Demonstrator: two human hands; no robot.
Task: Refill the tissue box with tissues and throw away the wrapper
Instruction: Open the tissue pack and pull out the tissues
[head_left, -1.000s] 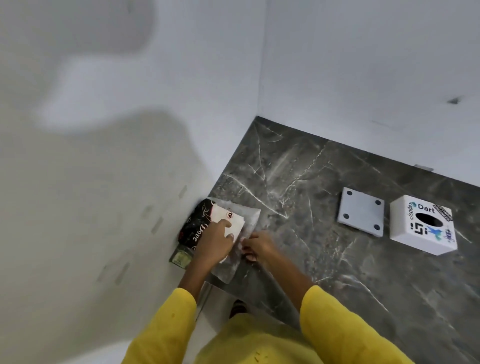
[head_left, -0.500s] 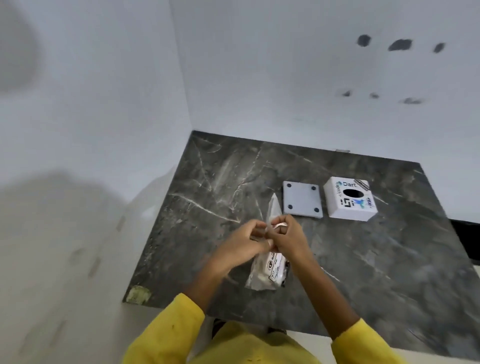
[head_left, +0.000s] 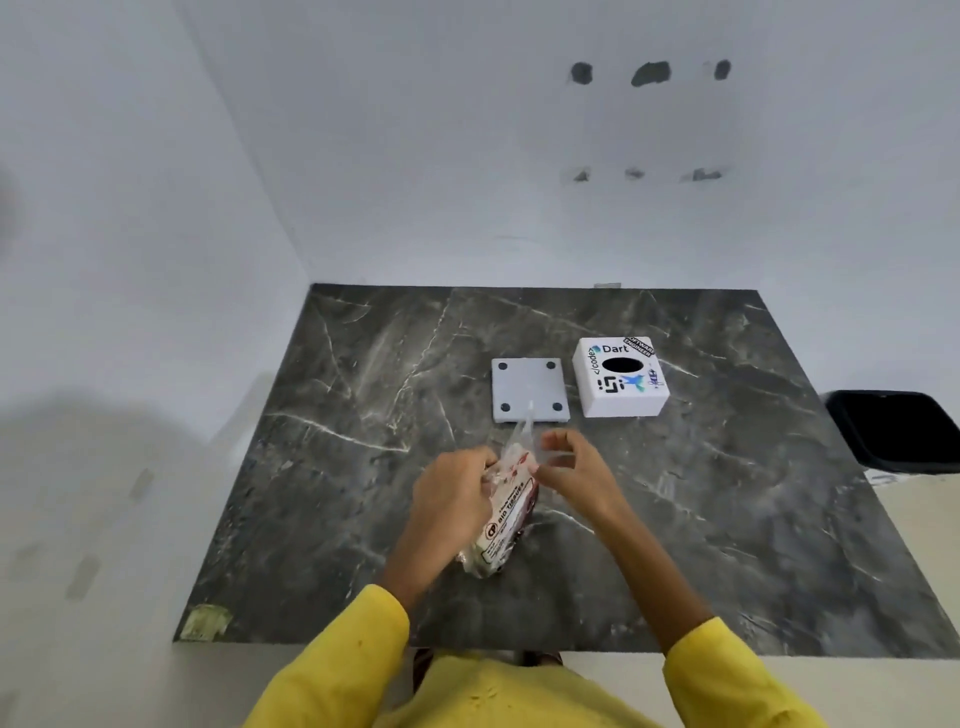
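Note:
A pack of tissues in a clear printed wrapper (head_left: 505, 525) is held upright-tilted over the middle of the dark marble table (head_left: 727, 519). My left hand (head_left: 451, 500) grips the pack's side. My right hand (head_left: 570, 470) pinches the loose clear top of the wrapper. Behind them stands the white tissue box (head_left: 619, 376), covered in stickers, with its oval hole facing up. Its flat grey base plate (head_left: 529, 388), with round black feet, lies apart to the box's left.
A black bin (head_left: 896, 435) stands on the floor off the table's right edge. White walls close the table's left and far sides. A patch of greenish tape (head_left: 205, 621) marks the near left corner.
The pack was at the table's near left corner a second ago; both hands have brought it to the middle. The hands have since drawn apart, the right one pulling the wrapper's top.

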